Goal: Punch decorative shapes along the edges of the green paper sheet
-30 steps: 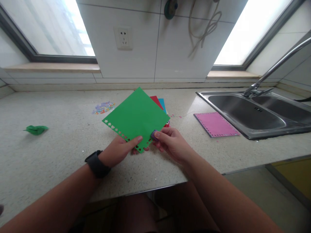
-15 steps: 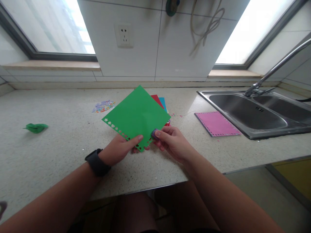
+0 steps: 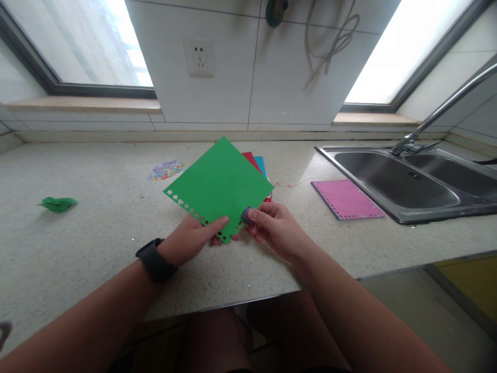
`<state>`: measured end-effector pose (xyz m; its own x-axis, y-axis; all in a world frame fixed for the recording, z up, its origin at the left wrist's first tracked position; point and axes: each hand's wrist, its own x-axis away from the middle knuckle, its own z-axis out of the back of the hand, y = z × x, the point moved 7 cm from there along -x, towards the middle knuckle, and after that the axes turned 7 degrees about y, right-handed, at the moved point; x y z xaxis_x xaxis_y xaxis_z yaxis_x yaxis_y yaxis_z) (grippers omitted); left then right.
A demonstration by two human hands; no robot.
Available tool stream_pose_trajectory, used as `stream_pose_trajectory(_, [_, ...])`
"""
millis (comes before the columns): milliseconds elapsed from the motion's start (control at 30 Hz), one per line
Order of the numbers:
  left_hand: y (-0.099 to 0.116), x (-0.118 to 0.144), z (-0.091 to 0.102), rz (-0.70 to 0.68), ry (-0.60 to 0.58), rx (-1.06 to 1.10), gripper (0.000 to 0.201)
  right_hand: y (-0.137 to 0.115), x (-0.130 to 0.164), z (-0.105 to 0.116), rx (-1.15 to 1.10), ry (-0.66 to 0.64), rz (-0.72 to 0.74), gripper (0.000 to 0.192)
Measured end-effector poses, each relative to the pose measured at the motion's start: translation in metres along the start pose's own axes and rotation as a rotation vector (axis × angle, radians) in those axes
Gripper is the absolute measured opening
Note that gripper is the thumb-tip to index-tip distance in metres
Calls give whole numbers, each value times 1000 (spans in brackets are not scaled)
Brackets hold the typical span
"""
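Note:
A green sheet of paper point(image 3: 221, 181) is held up above the counter, turned corner-down. Small star, heart and flower shapes are cut out along its lower left edge, and a few more near the bottom corner on the right. My left hand point(image 3: 196, 235) grips that bottom corner, thumb on top and fingers beneath. My right hand point(image 3: 277, 228) is closed around a small purple craft punch point(image 3: 247, 214), set on the sheet's lower right edge. Part of the punch is hidden by my fingers. Behind the sheet, red paper point(image 3: 251, 159) and blue paper point(image 3: 261, 165) peek out, with a small red object point(image 3: 268, 197) beside them.
Pink punched sheets point(image 3: 347, 199) lie on the counter point(image 3: 116, 259) left of the steel sink point(image 3: 388, 176). A pile of colourful paper bits point(image 3: 166, 170) lies at the back left. Farther left is a crumpled green piece point(image 3: 58, 204). Tiny pink scraps point(image 3: 282, 185) are scattered.
Almost nothing differs. Both hands keep their hold on the green paper and the punch, with only a very slight shift of the view.

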<state>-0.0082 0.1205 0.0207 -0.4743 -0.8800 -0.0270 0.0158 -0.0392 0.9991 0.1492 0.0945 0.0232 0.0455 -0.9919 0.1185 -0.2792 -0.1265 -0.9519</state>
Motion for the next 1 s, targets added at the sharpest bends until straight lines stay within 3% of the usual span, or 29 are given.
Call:
stream_pose_trajectory(800, [1,1,1,26,38,-44,37,-4,3,0,6,-12,28,37])
stream_pose_trajectory(1000, [-7,0,6,61,59,2,41,-14,1,18,-54,92,104,32])
